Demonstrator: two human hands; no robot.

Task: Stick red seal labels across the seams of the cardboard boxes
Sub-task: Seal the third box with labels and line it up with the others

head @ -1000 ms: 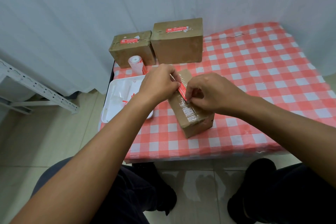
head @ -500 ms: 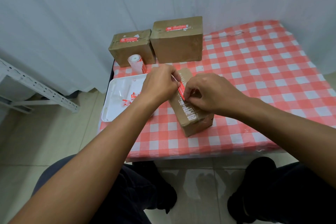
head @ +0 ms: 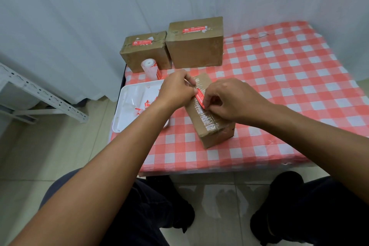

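A long narrow cardboard box [head: 214, 134] with clear tape along its top seam lies on the checked table. A red seal label [head: 200, 98] stretches just over the box's top. My left hand [head: 176, 90] pinches the label's upper end. My right hand [head: 227, 100] pinches its lower end, fingers curled over the box. Two bigger boxes stand at the back: a small one [head: 145, 54] and a large one [head: 196, 48], each with a red label on top.
A white tray [head: 129, 96] with peeled backing scraps sits at the table's left edge. A roll of labels [head: 149, 69] stands behind it. The red-and-white checked cloth [head: 289, 78] covers the table. A grey metal frame [head: 40, 94] stands on the floor at left.
Both hands stay on the label over the box; the label has lowered slightly toward the box top.
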